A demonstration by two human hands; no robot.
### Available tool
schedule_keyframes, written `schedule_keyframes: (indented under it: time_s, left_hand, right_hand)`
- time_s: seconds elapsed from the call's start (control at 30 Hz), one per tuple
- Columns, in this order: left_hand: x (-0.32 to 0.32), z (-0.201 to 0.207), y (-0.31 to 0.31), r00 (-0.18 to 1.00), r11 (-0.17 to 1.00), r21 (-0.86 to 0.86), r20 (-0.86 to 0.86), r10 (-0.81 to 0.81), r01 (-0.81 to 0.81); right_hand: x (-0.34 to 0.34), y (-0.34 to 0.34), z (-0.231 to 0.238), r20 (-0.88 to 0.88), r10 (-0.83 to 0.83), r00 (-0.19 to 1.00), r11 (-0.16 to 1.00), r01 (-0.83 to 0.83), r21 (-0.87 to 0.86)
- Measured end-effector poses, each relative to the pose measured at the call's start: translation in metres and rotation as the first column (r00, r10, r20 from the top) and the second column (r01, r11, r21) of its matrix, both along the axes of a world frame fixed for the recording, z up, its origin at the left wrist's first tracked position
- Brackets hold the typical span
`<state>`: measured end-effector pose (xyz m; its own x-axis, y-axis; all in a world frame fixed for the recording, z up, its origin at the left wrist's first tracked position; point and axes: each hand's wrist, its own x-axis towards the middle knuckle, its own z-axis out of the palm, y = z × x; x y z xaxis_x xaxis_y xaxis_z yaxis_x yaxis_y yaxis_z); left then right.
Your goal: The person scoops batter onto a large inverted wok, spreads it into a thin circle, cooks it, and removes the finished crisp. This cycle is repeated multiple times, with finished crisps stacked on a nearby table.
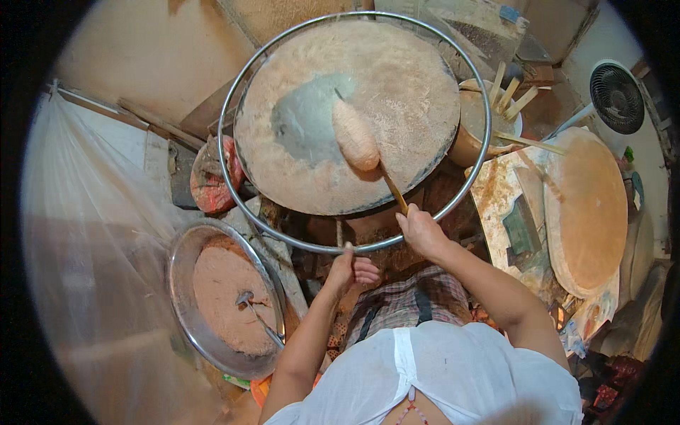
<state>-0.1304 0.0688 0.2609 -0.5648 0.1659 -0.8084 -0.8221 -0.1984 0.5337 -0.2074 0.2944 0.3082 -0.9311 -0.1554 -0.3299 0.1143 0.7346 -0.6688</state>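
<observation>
A big round flat surface (404, 64), coated with pinkish-beige crumbly stuff, lies in front of me, with a bare grey patch left of its middle. Around it runs a wide metal hoop (476, 164). My right hand (423, 234) is closed round the wooden handle of a long paddle (393, 190) at the near right of the hoop. An elongated heap of pinkish mixture (354, 136) covers most of the paddle, with a dark tip showing past its far end. My left hand (351, 272) holds the hoop's near edge, thumb up at the tube and fingers curled below.
At left, a metal basin (185, 312) contains pinkish mixture and a ladle (256, 315). A red bag (210, 177) sits beyond it, near a plastic sheet (85, 234). To the right are a bucket with wooden sticks (511, 95), a round tan-coated board (588, 212) and a black fan (618, 97).
</observation>
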Motion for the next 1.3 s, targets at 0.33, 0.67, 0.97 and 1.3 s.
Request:
schedule_keyframes:
  time_s: [0.33,0.67,0.97,1.3]
  left_hand:
    - [-0.019,-0.027,-0.051,0.822,0.829,-0.005,-0.130,0.554,-0.559]
    - [-0.016,0.021,0.050,0.993,0.998,0.029,0.101,-0.062,0.060]
    - [0.001,-0.007,-0.040,0.912,0.910,-0.076,0.023,0.410,-0.407]
    - [-0.007,0.008,0.077,0.997,0.997,-0.026,0.031,0.069,-0.068]
  right_hand:
    - [-0.008,0.014,-0.002,0.007,0.006,1.000,1.000,-0.006,-0.013]
    - [-0.015,0.021,0.002,-0.030,0.029,0.999,0.997,-0.031,-0.075]
    - [-0.026,0.043,0.010,0.130,-0.113,0.985,0.992,0.119,-0.037]
    - [-0.024,0.062,0.015,-0.127,0.117,0.985,0.992,-0.108,0.070]
